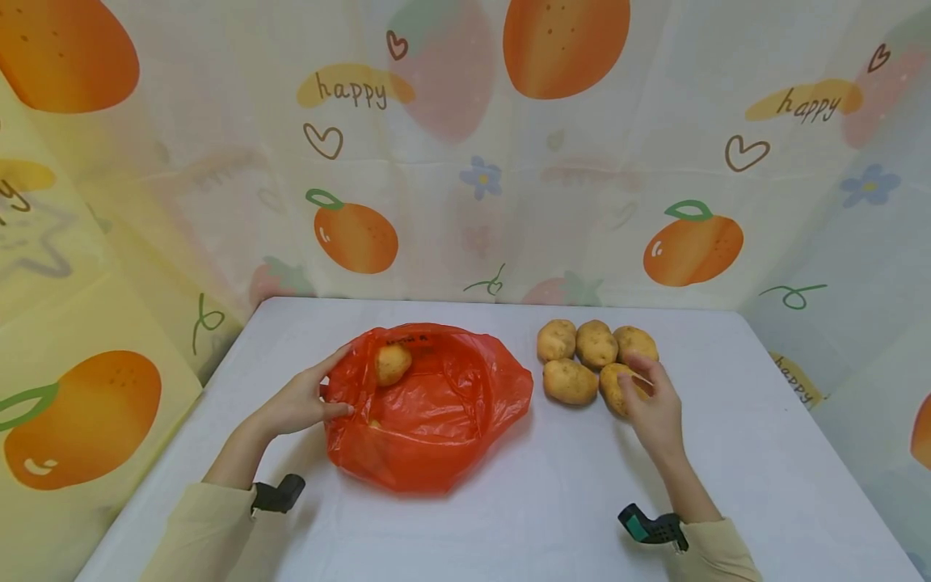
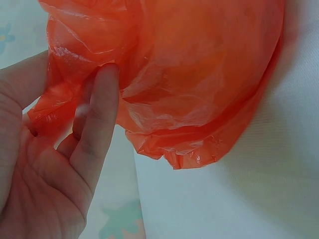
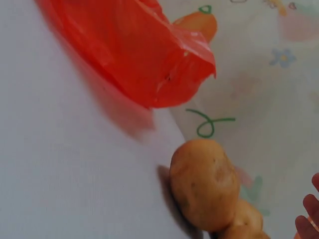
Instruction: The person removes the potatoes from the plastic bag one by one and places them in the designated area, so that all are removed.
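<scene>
A red plastic bag point(image 1: 444, 465) stands on the table with its mouth spread wide. One potato point(image 1: 393, 365) shows inside it near the left rim. My left hand point(image 1: 301, 402) holds the bag's left edge, thumb and fingers apart along the rim; in the left wrist view fingers point(image 2: 99, 119) press against the red film. Over on the right, my right hand point(image 1: 658, 412) reaches over the front right potato point(image 1: 612, 390), thumb and fingers spread above it. Only fingertips point(image 3: 310, 204) of that hand enter the right wrist view, at its right edge.
Several more potatoes point(image 1: 570, 382) lie close together in two rows right of the bag. The white-covered table point(image 1: 465, 541) ends at the back against a printed curtain point(image 1: 436, 202), which also hangs along both sides.
</scene>
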